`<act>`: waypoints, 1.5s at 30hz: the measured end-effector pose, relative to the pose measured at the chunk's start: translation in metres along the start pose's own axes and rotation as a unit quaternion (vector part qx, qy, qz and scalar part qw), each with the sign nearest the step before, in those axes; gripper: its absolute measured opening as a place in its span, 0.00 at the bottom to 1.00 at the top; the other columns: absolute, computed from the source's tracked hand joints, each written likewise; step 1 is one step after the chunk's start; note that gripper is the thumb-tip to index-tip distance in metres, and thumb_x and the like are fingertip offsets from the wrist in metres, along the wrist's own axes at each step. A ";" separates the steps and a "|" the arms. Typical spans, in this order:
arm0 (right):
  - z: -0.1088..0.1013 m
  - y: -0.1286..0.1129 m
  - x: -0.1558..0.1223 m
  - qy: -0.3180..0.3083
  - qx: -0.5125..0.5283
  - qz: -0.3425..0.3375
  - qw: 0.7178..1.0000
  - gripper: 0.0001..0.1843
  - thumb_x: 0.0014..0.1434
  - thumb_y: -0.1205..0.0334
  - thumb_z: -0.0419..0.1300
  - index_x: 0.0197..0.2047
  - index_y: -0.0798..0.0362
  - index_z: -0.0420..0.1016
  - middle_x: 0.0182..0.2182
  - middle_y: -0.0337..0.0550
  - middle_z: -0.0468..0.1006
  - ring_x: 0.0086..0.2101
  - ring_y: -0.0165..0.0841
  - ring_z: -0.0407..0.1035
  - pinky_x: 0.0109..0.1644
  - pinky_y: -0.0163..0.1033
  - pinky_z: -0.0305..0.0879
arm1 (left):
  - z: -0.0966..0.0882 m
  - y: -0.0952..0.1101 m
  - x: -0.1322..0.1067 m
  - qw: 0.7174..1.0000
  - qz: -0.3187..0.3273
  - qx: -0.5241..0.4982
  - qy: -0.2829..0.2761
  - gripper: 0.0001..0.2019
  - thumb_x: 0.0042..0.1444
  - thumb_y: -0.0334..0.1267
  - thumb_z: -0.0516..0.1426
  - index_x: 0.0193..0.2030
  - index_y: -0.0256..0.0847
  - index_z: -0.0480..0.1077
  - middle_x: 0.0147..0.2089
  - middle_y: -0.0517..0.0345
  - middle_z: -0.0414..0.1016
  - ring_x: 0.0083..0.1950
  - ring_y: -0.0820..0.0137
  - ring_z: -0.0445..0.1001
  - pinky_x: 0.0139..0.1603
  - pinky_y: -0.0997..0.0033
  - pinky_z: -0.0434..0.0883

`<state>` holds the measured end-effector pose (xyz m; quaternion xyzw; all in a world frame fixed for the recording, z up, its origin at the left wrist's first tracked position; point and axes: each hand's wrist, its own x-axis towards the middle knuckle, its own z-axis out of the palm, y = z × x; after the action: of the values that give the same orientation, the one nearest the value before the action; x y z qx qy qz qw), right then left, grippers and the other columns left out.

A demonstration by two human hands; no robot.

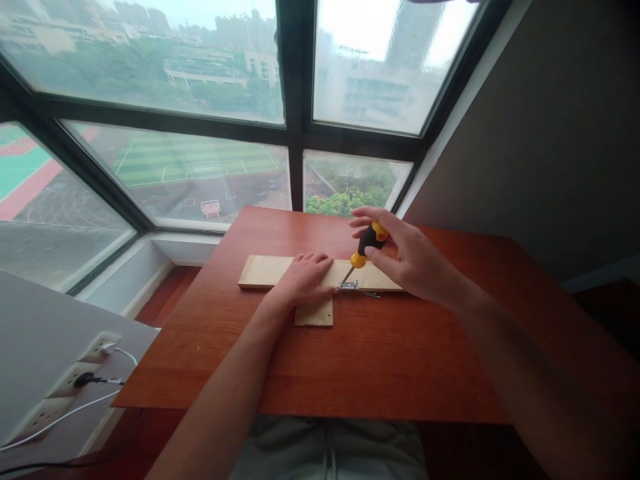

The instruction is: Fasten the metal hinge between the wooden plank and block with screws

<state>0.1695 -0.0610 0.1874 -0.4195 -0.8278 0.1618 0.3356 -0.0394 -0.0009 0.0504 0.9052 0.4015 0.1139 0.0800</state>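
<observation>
The fingers (pixel 363 212) of the right hand (pixel 407 257) grip the yellow-and-black handle of a screwdriver (pixel 369 241), thumb on its near side. Its shaft slants down leftward to a metal hinge (pixel 349 285) at the near edge of a long board (pixel 265 271). The left hand (pixel 306 277) lies palm down with fingers spread over that board, thumb just beside the hinge. A small board (pixel 316 316) juts toward the person from beneath this hand. Loose screws (pixel 372 295) lie just right of the hinge. The long board's left end is uncovered; its right end is hidden by the right hand. Bare worktop (pixel 360 367) stretches from the boards to its near edge, which both forearms cross, bent inward; more wood is free beyond, toward the windows (pixel 200 167).
</observation>
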 end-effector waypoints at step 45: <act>0.011 0.002 0.015 0.014 -0.019 0.018 1.000 0.23 0.62 0.65 0.52 0.60 0.52 0.63 0.49 0.48 0.76 0.44 0.36 0.72 0.46 0.41 0.67 | 0.003 -0.005 0.002 1.000 0.008 0.003 -0.001 0.29 0.56 0.57 0.57 0.60 0.45 0.65 0.59 0.48 0.70 0.58 0.53 0.69 0.58 0.56 0.63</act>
<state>0.1569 -0.0478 0.1849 -0.4429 -0.8183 0.1457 0.3363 -0.0407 0.0033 0.0472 0.9086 0.3950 0.1120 0.0765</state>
